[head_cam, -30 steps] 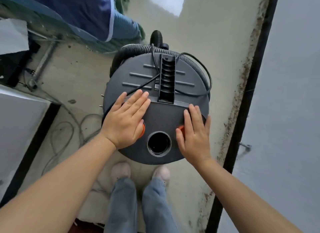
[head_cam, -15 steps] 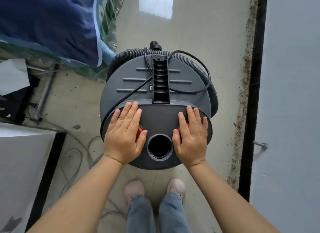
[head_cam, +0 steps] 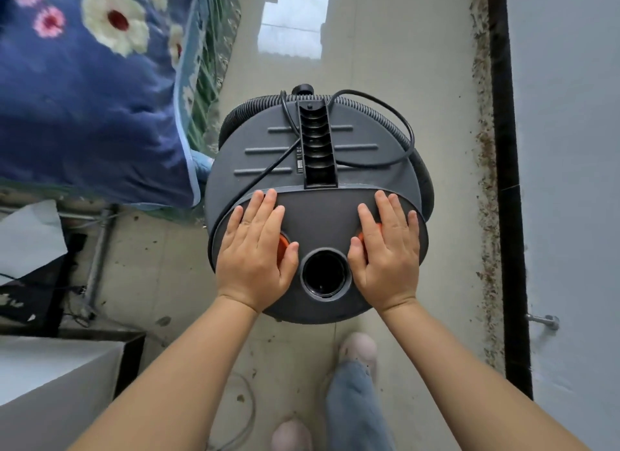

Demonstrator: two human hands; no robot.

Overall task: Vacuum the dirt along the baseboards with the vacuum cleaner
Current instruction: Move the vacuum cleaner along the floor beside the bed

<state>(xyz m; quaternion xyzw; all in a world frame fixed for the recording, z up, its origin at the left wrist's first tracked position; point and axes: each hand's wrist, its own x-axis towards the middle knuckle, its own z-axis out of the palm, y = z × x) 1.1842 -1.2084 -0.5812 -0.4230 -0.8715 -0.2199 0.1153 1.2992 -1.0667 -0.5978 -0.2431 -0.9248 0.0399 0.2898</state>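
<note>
Pressing flat, fingers straight, left hand point(head_cam: 255, 252) and right hand point(head_cam: 385, 249) on vacuum cleaner point(head_cam: 315, 195), inlet facing up

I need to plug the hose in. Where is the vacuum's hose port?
Find the grey vacuum on the floor beside the dirty baseboard. On its near edge, between the left hand and right hand, is the port: the only round black hole.

A matt grey plastic vacuum cleaner point(head_cam: 315, 188) with a ribbed black hose point(head_cam: 375, 110) and a smooth rubbery cable point(head_cam: 385, 131). The pale tiled floor point(head_cam: 385, 64) is glossy and reflective. A soft, fuzzy floral blanket point(head_cam: 87, 91). The black baseboard point(head_cam: 506, 182) looks smooth; gritty dirt point(head_cam: 484, 168) lines it.
</note>
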